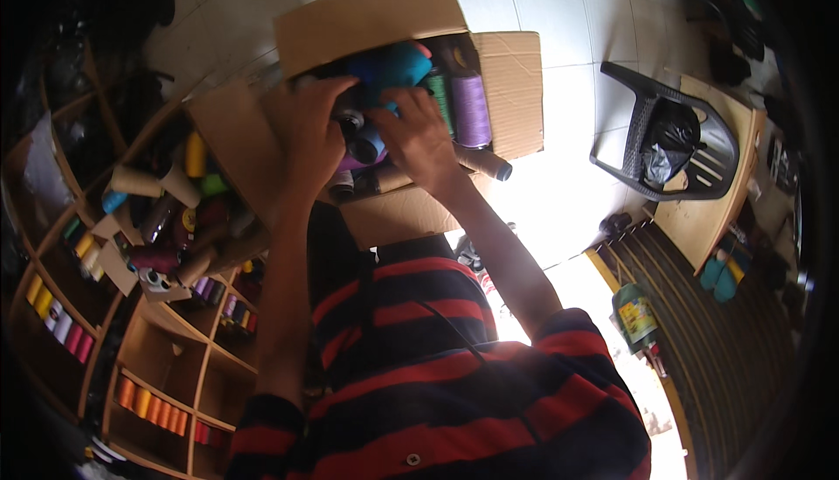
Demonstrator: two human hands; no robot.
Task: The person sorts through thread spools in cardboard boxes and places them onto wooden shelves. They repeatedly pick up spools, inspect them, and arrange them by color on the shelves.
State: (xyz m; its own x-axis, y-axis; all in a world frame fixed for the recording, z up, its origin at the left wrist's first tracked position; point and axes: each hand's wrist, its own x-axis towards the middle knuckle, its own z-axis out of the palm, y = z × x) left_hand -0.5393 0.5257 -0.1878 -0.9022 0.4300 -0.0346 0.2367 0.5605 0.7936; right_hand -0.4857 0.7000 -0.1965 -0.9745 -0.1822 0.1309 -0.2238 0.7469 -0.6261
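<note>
Both my hands reach into an open cardboard box packed with thread spools. My left hand is at the box's left side, its fingers curled over a dark spool; its grip is partly hidden. My right hand is bent inward among the spools, with a bit of blue showing by its fingertips. Just below the fingers lies a blue spool. Beyond the hands is a large teal spool. A green spool and a purple spool stand to the right. A brown cone lies tilted at the near right corner.
Wooden shelves with colored spools fill the left. More cones are heaped above them. A dark plastic chair holding a black bag stands right, on light floor tiles. A green bottle is lower right.
</note>
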